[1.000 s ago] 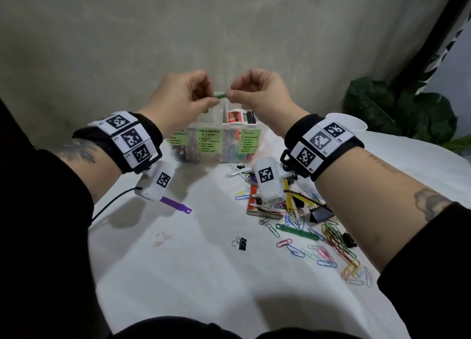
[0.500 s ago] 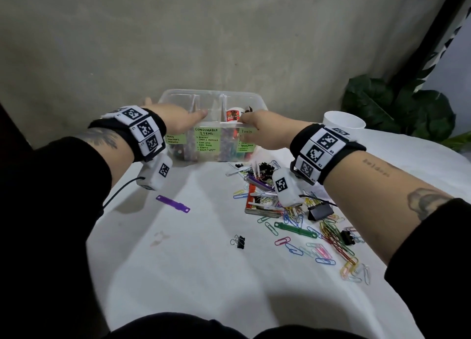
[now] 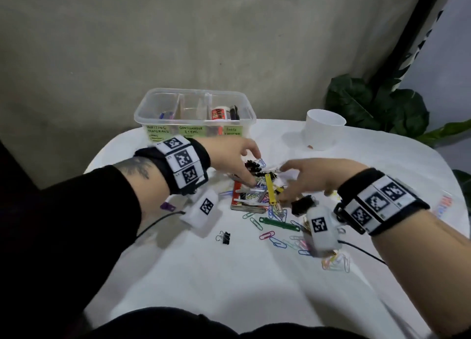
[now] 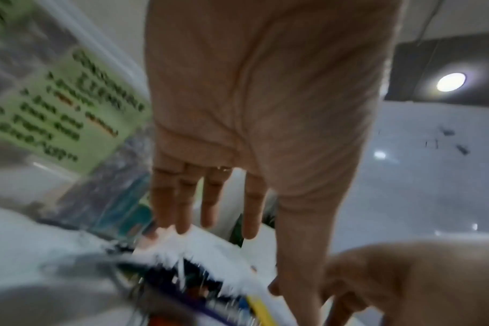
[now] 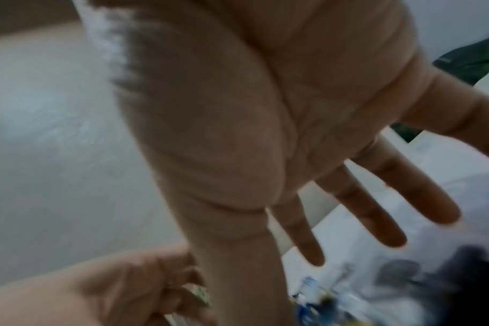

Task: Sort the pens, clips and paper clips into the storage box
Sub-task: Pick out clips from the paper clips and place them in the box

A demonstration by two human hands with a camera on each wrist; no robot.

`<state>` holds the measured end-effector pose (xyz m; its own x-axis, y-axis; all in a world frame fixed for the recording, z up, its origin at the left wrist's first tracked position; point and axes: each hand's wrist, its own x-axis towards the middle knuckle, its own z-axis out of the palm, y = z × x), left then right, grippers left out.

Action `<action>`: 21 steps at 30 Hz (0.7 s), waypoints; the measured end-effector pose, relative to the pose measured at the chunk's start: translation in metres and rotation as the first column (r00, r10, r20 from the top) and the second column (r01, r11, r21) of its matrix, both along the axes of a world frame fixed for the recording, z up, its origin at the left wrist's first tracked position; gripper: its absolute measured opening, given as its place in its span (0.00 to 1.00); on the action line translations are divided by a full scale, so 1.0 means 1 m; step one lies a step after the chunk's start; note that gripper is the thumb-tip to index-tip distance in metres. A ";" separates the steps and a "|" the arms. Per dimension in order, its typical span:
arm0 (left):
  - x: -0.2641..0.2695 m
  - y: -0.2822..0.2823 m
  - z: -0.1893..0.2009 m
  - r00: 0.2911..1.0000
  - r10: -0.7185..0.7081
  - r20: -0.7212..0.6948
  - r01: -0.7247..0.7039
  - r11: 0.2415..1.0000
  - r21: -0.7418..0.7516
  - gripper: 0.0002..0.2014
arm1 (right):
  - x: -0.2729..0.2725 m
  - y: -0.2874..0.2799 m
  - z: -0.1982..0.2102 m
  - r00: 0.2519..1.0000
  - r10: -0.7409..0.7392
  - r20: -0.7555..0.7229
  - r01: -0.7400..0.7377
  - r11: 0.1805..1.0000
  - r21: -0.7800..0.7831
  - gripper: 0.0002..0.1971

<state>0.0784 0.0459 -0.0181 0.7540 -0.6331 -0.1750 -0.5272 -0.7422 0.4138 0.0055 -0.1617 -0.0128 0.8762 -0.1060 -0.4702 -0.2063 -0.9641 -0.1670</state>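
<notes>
Upper centre of the frame, the clear storage box (image 3: 195, 114) held pens (image 3: 166, 114) left, a glue bottle (image 3: 218, 113) right. Both hands, left hand (image 3: 233, 157) and right hand (image 3: 316, 176), spread empty-fingered over the paper clips (image 3: 274, 208) mid-surface (image 3: 229, 275).

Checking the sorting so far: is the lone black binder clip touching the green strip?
Apart. Head view shows bare white table between the black binder clip and the green strip.

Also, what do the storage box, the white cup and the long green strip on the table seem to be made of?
The storage box looks like clear, glossy plastic: its dividers and contents show through the walls. The white cup appears to be matte paper or plastic; its plain, opaque surface leaves this open. The long green strip seems to be flat coloured plastic with a smooth, slightly shiny face, though painted metal is possible.
</notes>
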 end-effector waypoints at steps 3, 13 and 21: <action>-0.006 -0.017 -0.018 0.996 -0.052 -0.073 0.069 0.964 0.256 0.57 | -0.013 -0.005 -0.016 0.997 0.057 -0.052 -0.057 0.998 -0.005 0.52; -0.030 -0.028 -0.029 0.999 -0.041 0.000 0.040 0.990 0.136 0.25 | -0.026 -0.019 -0.031 0.983 -0.080 0.165 0.041 0.972 0.229 0.33; -0.035 -0.033 -0.021 0.992 0.124 0.021 -0.114 0.957 -0.268 0.04 | -0.039 -0.020 -0.039 0.836 -0.492 0.243 0.208 0.694 0.690 0.13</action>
<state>0.0439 0.0129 -0.0393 0.8293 -0.5586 0.0166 -0.4607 -0.6665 0.5862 -0.0331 -0.1820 -0.0518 0.9493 -0.2568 -0.1813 -0.2881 -0.4797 -0.8288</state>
